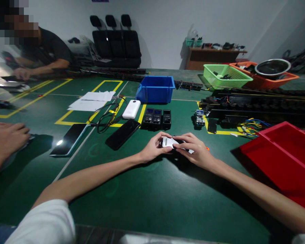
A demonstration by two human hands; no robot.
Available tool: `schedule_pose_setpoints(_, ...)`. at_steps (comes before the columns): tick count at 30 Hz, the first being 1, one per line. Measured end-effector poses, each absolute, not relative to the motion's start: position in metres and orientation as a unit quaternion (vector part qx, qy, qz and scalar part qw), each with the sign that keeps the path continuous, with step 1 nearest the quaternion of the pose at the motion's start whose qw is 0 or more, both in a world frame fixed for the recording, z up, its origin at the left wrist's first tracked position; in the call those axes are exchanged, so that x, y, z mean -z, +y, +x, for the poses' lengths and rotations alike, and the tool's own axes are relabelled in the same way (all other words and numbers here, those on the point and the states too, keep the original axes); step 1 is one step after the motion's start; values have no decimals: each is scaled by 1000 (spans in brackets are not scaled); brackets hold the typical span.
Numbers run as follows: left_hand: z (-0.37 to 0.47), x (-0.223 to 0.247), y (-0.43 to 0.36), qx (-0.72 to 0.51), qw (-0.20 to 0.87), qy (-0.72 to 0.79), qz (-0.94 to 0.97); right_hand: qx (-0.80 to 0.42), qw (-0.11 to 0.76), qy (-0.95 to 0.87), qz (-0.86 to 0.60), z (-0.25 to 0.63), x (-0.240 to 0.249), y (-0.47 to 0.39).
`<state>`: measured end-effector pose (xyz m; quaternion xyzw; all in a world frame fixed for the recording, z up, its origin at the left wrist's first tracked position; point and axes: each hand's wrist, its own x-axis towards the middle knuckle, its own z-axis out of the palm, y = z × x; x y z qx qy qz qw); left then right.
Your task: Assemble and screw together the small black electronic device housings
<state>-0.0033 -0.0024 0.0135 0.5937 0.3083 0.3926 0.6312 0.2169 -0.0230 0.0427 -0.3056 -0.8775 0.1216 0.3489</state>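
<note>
A small white and black piece (167, 142) is held between both hands above the green table (152, 200). My left hand (154, 148) grips its left end between thumb and fingers. My right hand (191, 149) has its fingers pressed together on the right part and covers much of it. Just beyond the hands, black modules (152, 118) stand in a row, with a single one (167, 119) at their right. A small board with a silver part (200, 118) lies farther right. To the left are a black phone (123, 134) and a white power bank (131, 109).
A blue bin (156, 89) stands behind the modules. At the right are a red bin (282, 162), loose wires (254, 126) and black rails (256, 105). Papers (93, 100), cables and a lit phone (68, 140) lie left. Another person's hand (8, 137) rests at the left edge.
</note>
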Motion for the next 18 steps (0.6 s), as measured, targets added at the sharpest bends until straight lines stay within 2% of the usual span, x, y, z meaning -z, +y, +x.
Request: schedule_pose_setpoints(18, -3, -12, -2, -399, 659, 300, 563, -154, 334, -875, -316, 219, -42, -21)
